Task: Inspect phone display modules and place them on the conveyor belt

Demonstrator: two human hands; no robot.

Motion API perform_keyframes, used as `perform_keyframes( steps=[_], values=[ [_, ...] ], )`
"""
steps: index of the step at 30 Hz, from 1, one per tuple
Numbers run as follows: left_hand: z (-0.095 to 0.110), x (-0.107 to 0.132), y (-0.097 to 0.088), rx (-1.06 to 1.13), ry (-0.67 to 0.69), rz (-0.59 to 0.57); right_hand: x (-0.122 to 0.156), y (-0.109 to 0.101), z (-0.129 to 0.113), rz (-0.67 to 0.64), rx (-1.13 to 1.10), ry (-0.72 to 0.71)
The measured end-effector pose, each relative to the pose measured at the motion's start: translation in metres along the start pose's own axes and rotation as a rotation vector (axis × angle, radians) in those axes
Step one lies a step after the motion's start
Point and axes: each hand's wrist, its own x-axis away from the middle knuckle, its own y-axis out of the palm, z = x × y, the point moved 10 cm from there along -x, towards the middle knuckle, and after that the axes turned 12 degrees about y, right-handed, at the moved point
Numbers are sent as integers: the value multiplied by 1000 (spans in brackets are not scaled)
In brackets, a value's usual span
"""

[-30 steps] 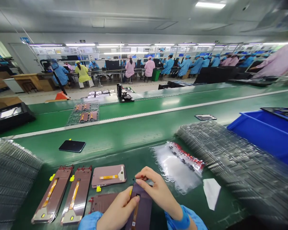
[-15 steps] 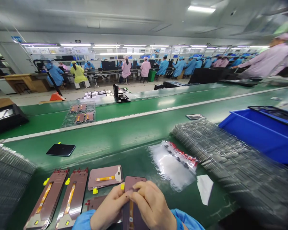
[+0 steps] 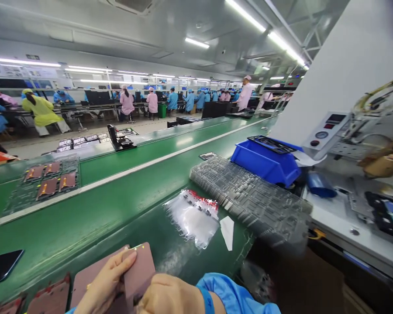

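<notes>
Both my hands hold one rose-brown phone panel [image 3: 140,272] low at the bottom edge, above the green bench. My left hand [image 3: 105,283] grips its left side with a finger laid along the top edge. My right hand [image 3: 172,296] is closed on its lower right part, fingers hidden behind the knuckles. More rose-brown panels [image 3: 50,301] lie flat on the bench to the left. A dark phone screen [image 3: 1,266] lies on the green conveyor belt [image 3: 85,209] at the far left.
A stack of clear plastic trays [image 3: 249,198] and a blue bin [image 3: 265,161] stand to the right. Clear film strips with red tabs [image 3: 193,213] and a white slip [image 3: 228,231] lie ahead. A machine with a control panel [image 3: 327,131] fills the right side. Several workers sit at far benches.
The view has swung to the right, so the machine now shows and the bench panels slid left. My hands stay on the same panel, now lower in view.
</notes>
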Motion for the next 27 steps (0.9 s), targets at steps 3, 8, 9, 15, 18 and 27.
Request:
perform_keyframes(
  steps=[3, 8, 9, 15, 18, 27],
  values=[
    [8, -16, -24, -46, 9, 80, 11, -30, 7, 34, -163, 94],
    [14, -32, -52, -31, 49, 152, 24, -120, 53, 380, -374, 351],
    [16, -32, -57, -58, 60, 173, 27, -135, 74, 461, -411, 461],
    [23, -23, -62, -117, 80, 238, 49, -138, 232, 436, -332, 1031],
    [25, -17, -56, -84, 95, 231, 63, -105, 298, 311, -264, 1181],
    [39, 0, -36, -15, 123, 235, 97, -71, 335, 242, -101, 1363]
  ],
)
